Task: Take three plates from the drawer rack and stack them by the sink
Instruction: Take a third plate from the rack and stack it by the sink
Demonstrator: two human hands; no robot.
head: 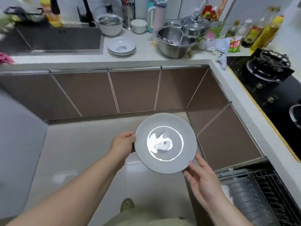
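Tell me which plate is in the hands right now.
The grey plate, held at its rim over the floor; the white plates sit stacked on the counter beside the sink.

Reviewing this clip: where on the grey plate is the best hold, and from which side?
By the rim, from opposite sides. The grey plate is wide, shallow and face up, so the left hand and the right hand at opposing edges should keep it level.

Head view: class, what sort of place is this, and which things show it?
Most likely a home kitchen: a dark sink set in the counter, a gas hob on the right, and an open drawer rack holding dishes.
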